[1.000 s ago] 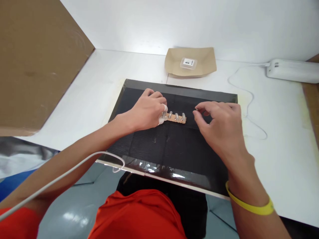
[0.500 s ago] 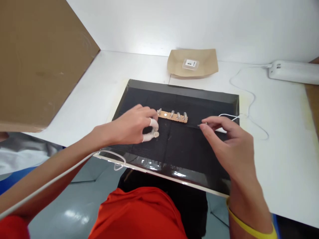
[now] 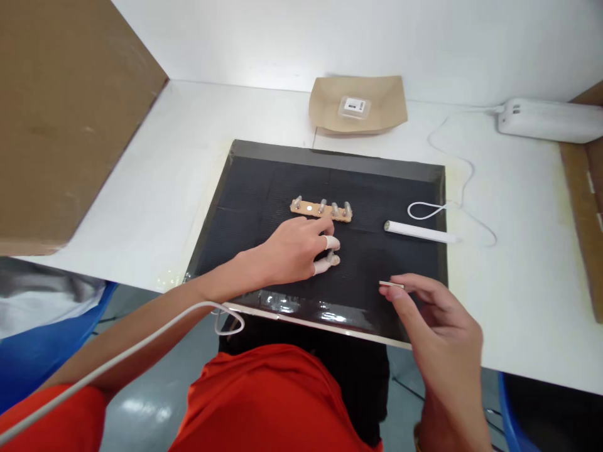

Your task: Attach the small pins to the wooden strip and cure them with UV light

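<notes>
A light brown strip with several small clear-capped metal pieces and one white dot lies on the black mat. Just in front of it, my left hand wears white covers on thumb and index finger and pinches a small greyish piece between them. Over the right front of the mat, my right hand grips a short thin metal rod between thumb and fingertips. A white pen-shaped tool rests on the mat's right side, behind my right hand.
Behind the mat stands a brown paper tray holding a small clear box with a label. A white power strip is at the back right, with a thin white cable. A large cardboard panel stands at left.
My left hand has moved right, in front of the strip. My right hand has come nearer to my body, away from the white pen-shaped tool, with the thin rod now plainly visible in its fingers.
</notes>
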`<state>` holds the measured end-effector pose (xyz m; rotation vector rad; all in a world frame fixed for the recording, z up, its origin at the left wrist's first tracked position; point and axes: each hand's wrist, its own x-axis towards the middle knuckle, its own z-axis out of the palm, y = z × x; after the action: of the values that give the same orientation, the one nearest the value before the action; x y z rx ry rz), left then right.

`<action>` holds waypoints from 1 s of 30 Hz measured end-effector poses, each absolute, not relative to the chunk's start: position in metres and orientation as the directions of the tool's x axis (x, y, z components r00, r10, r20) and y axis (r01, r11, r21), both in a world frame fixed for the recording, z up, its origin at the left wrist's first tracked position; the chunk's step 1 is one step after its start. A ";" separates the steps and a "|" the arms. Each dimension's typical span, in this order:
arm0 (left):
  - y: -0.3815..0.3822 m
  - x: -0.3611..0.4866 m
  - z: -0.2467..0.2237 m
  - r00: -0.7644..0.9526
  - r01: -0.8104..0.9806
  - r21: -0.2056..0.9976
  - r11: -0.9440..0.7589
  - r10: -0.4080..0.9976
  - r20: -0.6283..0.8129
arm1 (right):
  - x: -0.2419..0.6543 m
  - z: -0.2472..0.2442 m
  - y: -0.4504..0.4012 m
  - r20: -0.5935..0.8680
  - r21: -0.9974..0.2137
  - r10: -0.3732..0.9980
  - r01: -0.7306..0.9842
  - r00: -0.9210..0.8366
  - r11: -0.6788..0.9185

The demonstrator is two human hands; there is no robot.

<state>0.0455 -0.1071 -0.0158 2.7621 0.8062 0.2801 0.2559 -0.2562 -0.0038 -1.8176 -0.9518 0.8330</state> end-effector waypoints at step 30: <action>-0.101 0.039 -0.041 0.865 0.389 0.413 -0.824 0.480 0.143 | 0.245 -0.016 -0.264 -0.280 -0.955 0.802 -0.235 0.527 -0.180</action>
<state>0.0390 -0.1014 -0.0409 2.6642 0.6453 0.3413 0.2445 -0.2638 -0.0160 -1.4719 -0.5182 1.0014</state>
